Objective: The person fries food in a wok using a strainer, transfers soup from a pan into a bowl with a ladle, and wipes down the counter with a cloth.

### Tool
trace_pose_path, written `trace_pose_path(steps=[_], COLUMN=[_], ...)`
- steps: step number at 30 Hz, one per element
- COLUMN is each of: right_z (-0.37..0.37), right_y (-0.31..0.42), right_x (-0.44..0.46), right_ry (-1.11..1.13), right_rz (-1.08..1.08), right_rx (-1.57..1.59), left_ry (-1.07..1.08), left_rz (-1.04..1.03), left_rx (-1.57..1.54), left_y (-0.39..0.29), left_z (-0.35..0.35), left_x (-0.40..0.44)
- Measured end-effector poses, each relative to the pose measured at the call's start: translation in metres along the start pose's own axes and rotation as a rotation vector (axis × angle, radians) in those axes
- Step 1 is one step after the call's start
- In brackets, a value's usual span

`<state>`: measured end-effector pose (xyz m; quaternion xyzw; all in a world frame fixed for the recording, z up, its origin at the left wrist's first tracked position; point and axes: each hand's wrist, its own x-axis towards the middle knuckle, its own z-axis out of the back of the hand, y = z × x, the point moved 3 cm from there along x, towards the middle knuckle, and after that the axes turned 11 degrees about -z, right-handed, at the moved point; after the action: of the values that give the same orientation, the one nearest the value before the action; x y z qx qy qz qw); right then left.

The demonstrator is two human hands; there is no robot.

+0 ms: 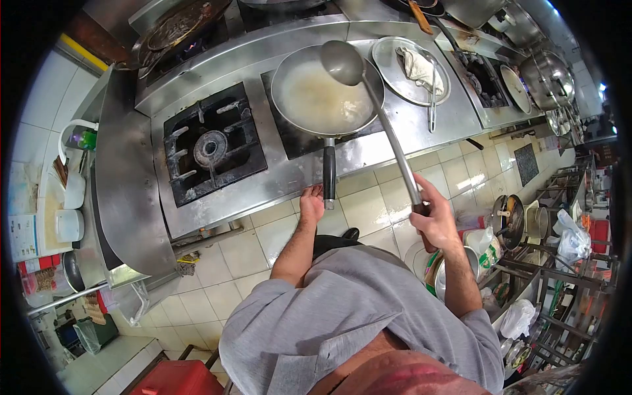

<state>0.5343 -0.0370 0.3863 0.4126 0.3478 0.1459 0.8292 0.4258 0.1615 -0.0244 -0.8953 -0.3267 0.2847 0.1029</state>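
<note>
A long-handled metal ladle [343, 62] is in my right hand [434, 212], whose fingers wrap round the handle's dark end. The ladle's bowl hangs over the upper right part of a frying pan [327, 125] holding cloudy, pale liquid. That pan rests on the stove, its black handle [329, 172] pointing toward me. Just left of the handle's tip, my left hand [312, 204] is at the stove's front edge, fingers bent; whether they touch anything is hidden.
Left of the pan is an unlit burner [210, 149] with a black grate. To the right, a round metal lid [393, 69] bears a folded cloth [420, 70] and a utensil. Shelves with pans and bags stand at the right. A red container [178, 378] is at the lower left.
</note>
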Motion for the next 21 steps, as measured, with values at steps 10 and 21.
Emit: trace_pose_path(steps=[10, 21], right_z=[0.023, 0.019], right_y=[-0.013, -0.014], right_x=[-0.017, -0.03], right_ry=[-0.006, -0.01], right_rz=[-0.099, -0.037], right_rx=[0.323, 0.451], left_ry=[-0.127, -0.173], left_rz=[0.068, -0.597], left_rx=[-0.041, 0.571], left_y=[-0.013, 0.003], left_z=[-0.032, -0.019], left_x=[-0.021, 0.002])
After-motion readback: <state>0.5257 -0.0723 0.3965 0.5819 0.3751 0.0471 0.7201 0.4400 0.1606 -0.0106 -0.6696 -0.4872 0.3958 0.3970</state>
